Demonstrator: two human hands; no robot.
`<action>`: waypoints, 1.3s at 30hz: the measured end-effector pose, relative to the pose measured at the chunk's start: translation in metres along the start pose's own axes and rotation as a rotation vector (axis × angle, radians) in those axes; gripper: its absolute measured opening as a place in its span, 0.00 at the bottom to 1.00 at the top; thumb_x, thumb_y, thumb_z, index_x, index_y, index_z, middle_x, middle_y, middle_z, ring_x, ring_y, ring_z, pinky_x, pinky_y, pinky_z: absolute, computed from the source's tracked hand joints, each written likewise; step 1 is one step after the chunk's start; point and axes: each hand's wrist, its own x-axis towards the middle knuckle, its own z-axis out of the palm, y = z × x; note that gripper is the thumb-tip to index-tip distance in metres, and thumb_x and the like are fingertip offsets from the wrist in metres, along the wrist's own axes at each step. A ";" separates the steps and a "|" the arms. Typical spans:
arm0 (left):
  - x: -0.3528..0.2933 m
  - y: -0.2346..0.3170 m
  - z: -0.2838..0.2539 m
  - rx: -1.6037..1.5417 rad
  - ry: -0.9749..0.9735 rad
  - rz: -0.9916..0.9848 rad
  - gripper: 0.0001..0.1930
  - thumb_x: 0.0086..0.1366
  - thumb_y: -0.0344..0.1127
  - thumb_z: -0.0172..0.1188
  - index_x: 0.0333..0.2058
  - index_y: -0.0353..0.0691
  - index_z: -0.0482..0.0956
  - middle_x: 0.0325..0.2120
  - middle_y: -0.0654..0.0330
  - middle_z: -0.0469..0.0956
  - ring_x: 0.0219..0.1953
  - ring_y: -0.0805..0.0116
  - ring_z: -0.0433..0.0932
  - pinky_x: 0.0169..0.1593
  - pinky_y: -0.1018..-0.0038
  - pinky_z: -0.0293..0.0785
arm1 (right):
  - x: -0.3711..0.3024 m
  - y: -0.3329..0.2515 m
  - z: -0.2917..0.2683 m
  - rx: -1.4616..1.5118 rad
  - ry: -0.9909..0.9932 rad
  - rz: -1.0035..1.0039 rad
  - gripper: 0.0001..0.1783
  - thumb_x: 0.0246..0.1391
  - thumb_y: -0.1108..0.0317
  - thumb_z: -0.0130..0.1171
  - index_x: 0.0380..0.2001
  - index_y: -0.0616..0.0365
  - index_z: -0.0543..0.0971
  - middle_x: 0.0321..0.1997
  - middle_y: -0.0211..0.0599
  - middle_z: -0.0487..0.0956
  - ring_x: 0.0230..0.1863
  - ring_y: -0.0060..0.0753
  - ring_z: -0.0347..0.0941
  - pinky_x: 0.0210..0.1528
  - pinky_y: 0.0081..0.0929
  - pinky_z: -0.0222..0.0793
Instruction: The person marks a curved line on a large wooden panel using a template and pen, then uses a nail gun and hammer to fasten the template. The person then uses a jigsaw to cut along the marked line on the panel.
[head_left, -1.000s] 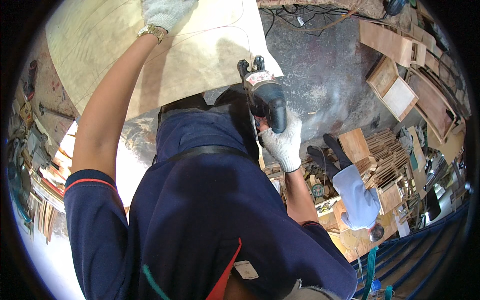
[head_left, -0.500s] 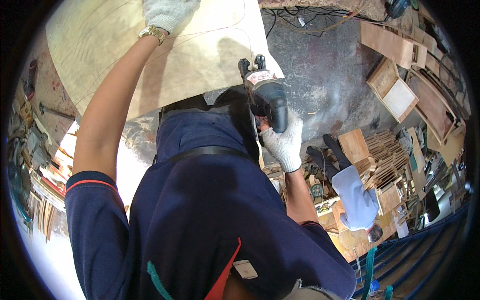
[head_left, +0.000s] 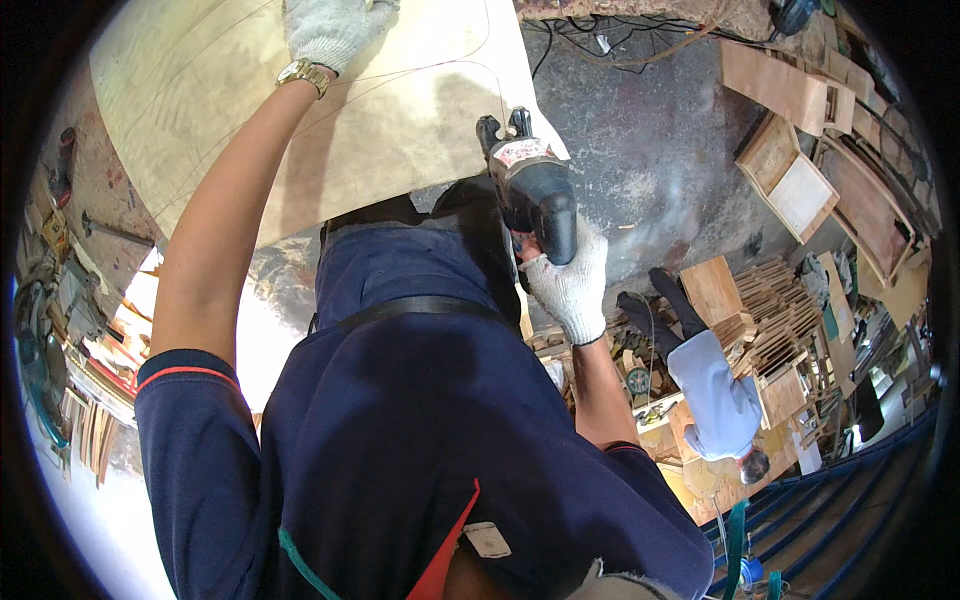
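A pale plywood sheet (head_left: 230, 130) with curved pencil and red lines lies before me. My left hand (head_left: 335, 28), in a white knit glove, rests flat on it near the top of the view; its fingertips are partly cut off by the frame. At the sheet's right edge sits a black jigsaw (head_left: 540, 195), its forked front shoe over the wood beside a drawn line. My right hand (head_left: 572, 290), gloved likewise, is wrapped around the jigsaw's handle. The blade is hidden from view.
Black cables (head_left: 600, 40) run along the far floor. Wooden box frames (head_left: 785, 180) stand at the right. Behind them are stacked wood strips (head_left: 780, 310) and another person (head_left: 715, 395) in a light blue shirt. A hammer (head_left: 115, 230) lies at the left.
The view has shifted very slightly. My hands, the jigsaw and the sheet keep nearly the same places relative to each other.
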 end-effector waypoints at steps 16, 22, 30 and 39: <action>-0.001 -0.002 -0.006 -0.014 -0.045 -0.030 0.41 0.69 0.56 0.57 0.74 0.43 0.60 0.76 0.44 0.54 0.79 0.47 0.49 0.78 0.47 0.41 | 0.009 0.001 -0.001 0.067 -0.028 -0.004 0.12 0.46 0.72 0.67 0.36 0.61 0.83 0.28 0.45 0.85 0.31 0.39 0.86 0.37 0.34 0.79; 0.008 0.007 -0.002 -0.061 -0.072 0.008 0.41 0.69 0.56 0.57 0.74 0.43 0.60 0.76 0.44 0.54 0.79 0.47 0.48 0.78 0.47 0.41 | 0.008 -0.004 0.002 0.056 0.001 0.033 0.12 0.45 0.72 0.67 0.37 0.61 0.83 0.28 0.45 0.85 0.31 0.39 0.86 0.37 0.34 0.79; 0.000 0.000 -0.008 -0.036 -0.063 -0.031 0.41 0.69 0.56 0.56 0.75 0.43 0.58 0.76 0.44 0.52 0.79 0.46 0.47 0.78 0.47 0.40 | 0.012 -0.003 -0.001 0.060 -0.024 0.020 0.13 0.45 0.72 0.68 0.37 0.61 0.84 0.28 0.44 0.85 0.31 0.40 0.86 0.37 0.34 0.79; 0.000 -0.001 -0.005 -0.027 -0.043 -0.008 0.41 0.69 0.56 0.56 0.74 0.42 0.59 0.76 0.44 0.53 0.79 0.45 0.48 0.78 0.47 0.40 | 0.014 -0.003 0.000 0.063 -0.013 0.005 0.14 0.45 0.71 0.69 0.37 0.60 0.84 0.29 0.44 0.85 0.31 0.41 0.86 0.38 0.36 0.79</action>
